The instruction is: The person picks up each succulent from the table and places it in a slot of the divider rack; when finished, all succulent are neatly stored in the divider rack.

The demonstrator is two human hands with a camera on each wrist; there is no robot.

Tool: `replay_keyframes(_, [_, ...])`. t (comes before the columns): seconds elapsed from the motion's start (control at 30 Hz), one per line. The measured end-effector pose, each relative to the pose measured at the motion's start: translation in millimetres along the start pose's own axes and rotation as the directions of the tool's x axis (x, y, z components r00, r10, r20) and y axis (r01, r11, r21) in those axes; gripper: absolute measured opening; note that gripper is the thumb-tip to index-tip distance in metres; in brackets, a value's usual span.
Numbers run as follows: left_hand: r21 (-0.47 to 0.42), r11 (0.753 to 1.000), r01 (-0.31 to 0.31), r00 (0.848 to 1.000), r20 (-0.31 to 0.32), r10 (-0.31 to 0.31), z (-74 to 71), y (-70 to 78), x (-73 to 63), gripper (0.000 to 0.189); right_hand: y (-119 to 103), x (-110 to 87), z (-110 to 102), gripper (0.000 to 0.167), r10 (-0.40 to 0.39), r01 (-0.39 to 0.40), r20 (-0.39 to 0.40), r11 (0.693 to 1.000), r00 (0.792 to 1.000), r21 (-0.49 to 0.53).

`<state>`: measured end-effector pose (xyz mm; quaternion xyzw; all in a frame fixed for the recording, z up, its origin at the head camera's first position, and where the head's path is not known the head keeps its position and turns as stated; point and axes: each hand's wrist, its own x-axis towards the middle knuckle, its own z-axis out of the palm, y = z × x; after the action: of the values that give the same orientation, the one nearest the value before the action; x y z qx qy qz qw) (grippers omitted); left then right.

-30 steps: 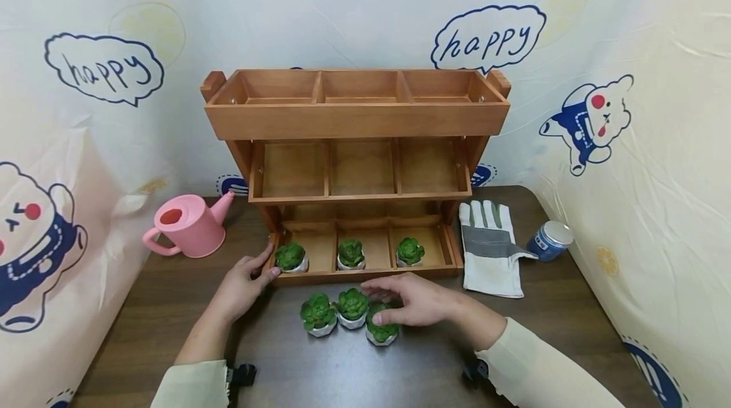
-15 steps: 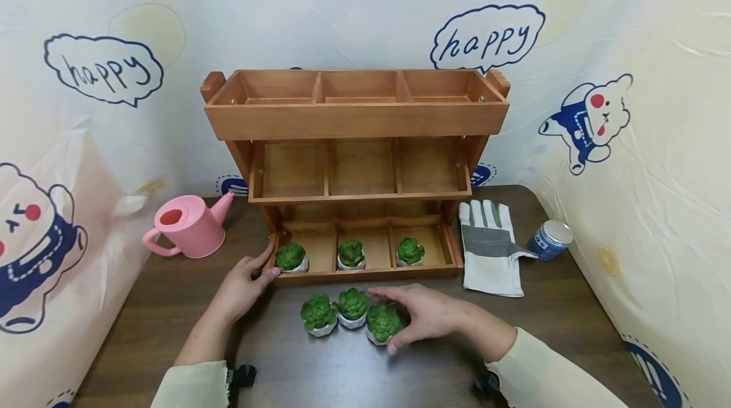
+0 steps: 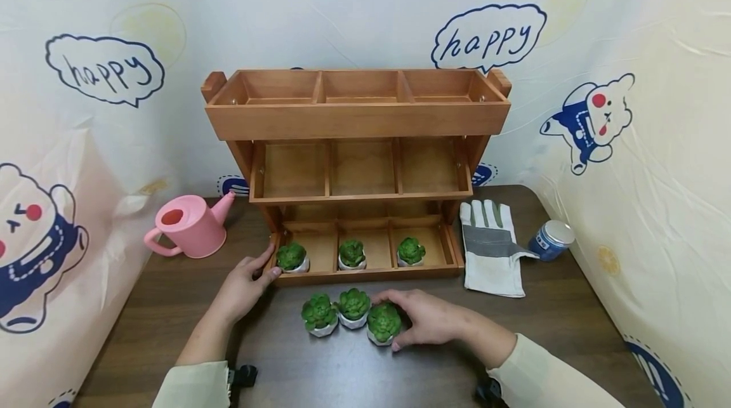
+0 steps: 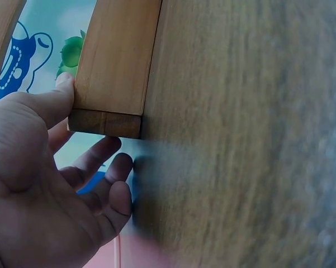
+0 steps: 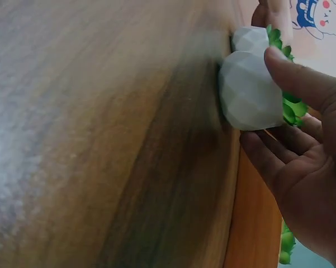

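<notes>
A three-tier wooden planter shelf (image 3: 356, 122) stands at the back of the table. My left hand (image 3: 242, 289) holds its lower left corner. In the left wrist view, the thumb lies over the wooden edge (image 4: 114, 61) while several fingers curl below it. Three potted succulents form a cluster in front, and my right hand (image 3: 428, 318) grips the rightmost potted succulent (image 3: 384, 321) from the right. Its white faceted pot (image 5: 251, 92) sits between thumb and fingers in the right wrist view. The left succulent (image 3: 318, 313) and middle succulent (image 3: 353, 305) stand beside it.
In the bottom tier sit three more succulents, one per compartment: left (image 3: 292, 257), middle (image 3: 351, 254) and right (image 3: 410, 250). A pink watering can (image 3: 194, 228) stands left of the shelf. White-and-grey gloves (image 3: 492, 249) and a blue can (image 3: 550, 242) lie to the right.
My right hand has drawn back from over the rightmost succulent to its right side and closed its thumb and fingers around the pot. The left hand has stayed on the shelf corner.
</notes>
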<state>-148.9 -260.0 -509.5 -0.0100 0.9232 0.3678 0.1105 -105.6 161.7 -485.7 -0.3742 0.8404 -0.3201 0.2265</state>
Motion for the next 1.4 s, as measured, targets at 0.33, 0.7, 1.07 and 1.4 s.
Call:
replay_keyframes(0.33, [-0.010, 1.000, 0.006, 1.000, 0.010, -0.005, -0.5, 0.2, 0.3, 0.076, 8, 1.6, 4, 0.067, -0.013, 0.014, -0.030, 0.999, 0.999, 0.042])
replay_keyframes(0.7, [-0.009, 1.000, 0.008, 1.000, 0.006, -0.008, 0.7, -1.5, 1.2, 0.076, 7, -2.9, 3, 0.067, -0.021, 0.023, -0.045, 0.998, 0.999, 0.050])
replay_keyframes(1.07, [0.002, 1.000, 0.020, 1.000, 0.014, -0.020, 0.1, -0.4, 2.1, 0.077, 5, -9.0, -1, 0.068, -0.037, 0.043, -0.084, 0.997, 0.996, 0.069])
replay_keyframes(1.4, [0.014, 1.000, 0.015, 1.000, 0.005, -0.015, 0.5, -0.4, 1.3, 0.076, 2, -15.5, -11, 0.070, -0.067, 0.075, -0.128, 0.995, 0.990, 0.059])
